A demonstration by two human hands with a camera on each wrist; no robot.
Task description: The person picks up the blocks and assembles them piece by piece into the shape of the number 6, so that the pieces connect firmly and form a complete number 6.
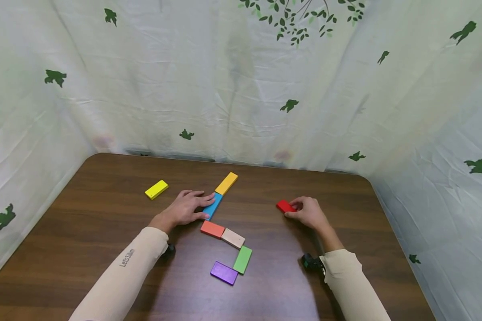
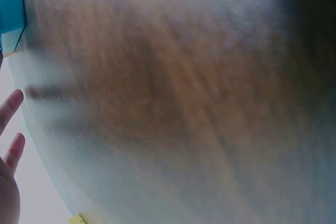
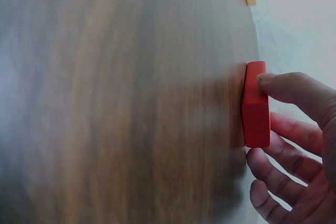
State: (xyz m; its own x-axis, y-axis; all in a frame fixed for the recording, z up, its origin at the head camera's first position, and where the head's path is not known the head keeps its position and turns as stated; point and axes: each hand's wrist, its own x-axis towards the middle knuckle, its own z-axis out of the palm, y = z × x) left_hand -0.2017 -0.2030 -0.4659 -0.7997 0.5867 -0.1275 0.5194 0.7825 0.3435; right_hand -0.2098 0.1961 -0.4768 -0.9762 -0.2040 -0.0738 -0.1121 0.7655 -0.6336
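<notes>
In the head view my left hand (image 1: 186, 207) rests its fingertips and thumb along the left side of a blue block (image 1: 213, 207), which lies flat on the table. The left wrist view shows two of its fingers (image 2: 11, 109) spread apart, with the blue block (image 2: 11, 11) at the upper left edge. My right hand (image 1: 308, 211) holds a red block (image 1: 285, 206) between thumb and fingers at the right of the table. The right wrist view shows the thumb on one face of that red block (image 3: 256, 108); its fingers are partly hidden behind it.
An orange-yellow block (image 1: 226, 183) adjoins the blue one. Nearer lie an orange-red block (image 1: 212, 229), a beige block (image 1: 233, 238), a green block (image 1: 243, 260) and a purple block (image 1: 224, 273) in a zigzag. A yellow block (image 1: 156, 189) lies apart on the brown table (image 1: 84, 232).
</notes>
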